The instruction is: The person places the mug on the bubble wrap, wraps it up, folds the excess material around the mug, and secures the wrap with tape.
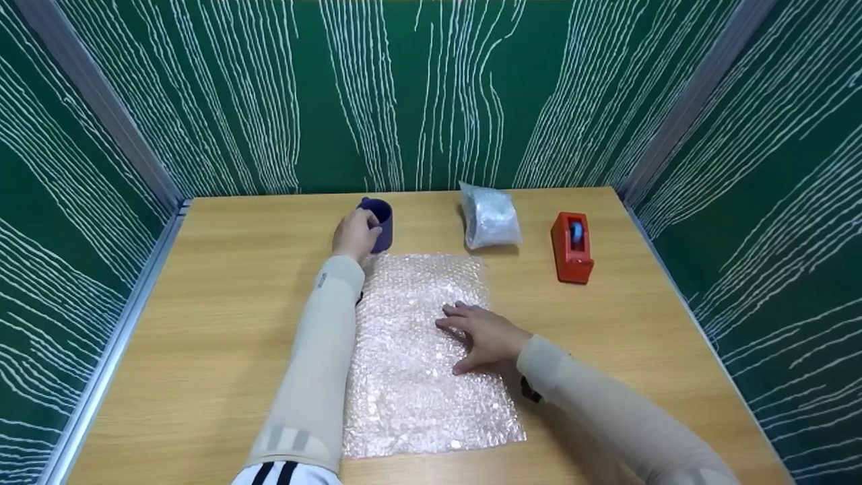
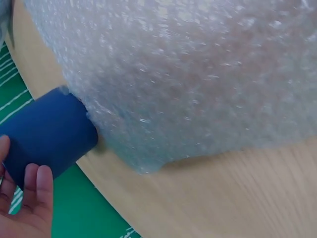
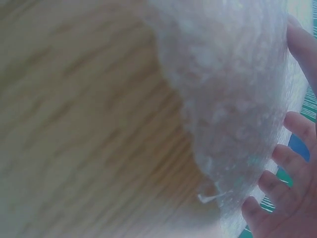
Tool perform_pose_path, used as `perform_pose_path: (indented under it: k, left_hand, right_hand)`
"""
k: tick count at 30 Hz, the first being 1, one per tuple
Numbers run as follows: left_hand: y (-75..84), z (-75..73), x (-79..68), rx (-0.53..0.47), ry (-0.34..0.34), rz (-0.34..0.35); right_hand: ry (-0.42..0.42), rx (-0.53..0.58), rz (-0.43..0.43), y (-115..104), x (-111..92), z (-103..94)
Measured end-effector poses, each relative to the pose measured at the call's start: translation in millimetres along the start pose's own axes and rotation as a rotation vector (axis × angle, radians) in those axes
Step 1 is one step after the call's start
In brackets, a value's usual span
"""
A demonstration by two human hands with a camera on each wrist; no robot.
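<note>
A dark blue mug (image 1: 384,225) stands near the back of the table, touching or just beyond the far left corner of a clear bubble wrap sheet (image 1: 417,404). My left hand (image 1: 355,234) grips the mug at its upper part, fingers on its side in the left wrist view, where the blue mug (image 2: 54,130) shows its smooth wall. My right hand (image 1: 490,337) is spread over the right half of the sheet, fingers apart and holding nothing. In the right wrist view its fingertips meet or hover just above the bubble wrap (image 3: 233,99); contact is hard to tell.
Behind the sheet, to the right, sits a bundle wrapped in bubble wrap (image 1: 491,217). A red tape dispenser (image 1: 572,248) with a blue roll stands farther right. Green panels with white streaks (image 1: 431,94) enclose the wooden table (image 1: 222,296) at the back and sides.
</note>
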State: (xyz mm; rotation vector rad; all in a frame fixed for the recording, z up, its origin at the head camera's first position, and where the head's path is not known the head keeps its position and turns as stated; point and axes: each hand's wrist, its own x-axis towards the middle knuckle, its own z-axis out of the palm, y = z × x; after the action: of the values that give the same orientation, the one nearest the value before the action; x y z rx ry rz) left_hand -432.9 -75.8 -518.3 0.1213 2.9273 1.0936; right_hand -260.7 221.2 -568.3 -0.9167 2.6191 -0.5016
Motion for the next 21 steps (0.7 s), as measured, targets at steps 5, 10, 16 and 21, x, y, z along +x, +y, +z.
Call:
perform_pose_path:
  k: [5,10,16,21]
  left_hand:
    - [-5.8,2.1,0.2,-0.06,0.085,0.002]
    - [-12.1,7.6,1.0,-0.191,0.14,-0.035]
    - [-16.3,15.5,1.9,-0.367,0.121,-0.112]
    - [-17.6,21.5,2.9,-0.456,0.117,-0.181]
  right_hand:
    - [-0.002,0.004,0.008,-0.6,-0.4,-2.0]
    - [-0.004,0.001,0.007,0.5,0.0,1.0]
    - [0.0,-0.003,0.001,1.6,0.7,4.0]
    - [0.008,-0.003,-0.014,-1.4,0.1,2.7]
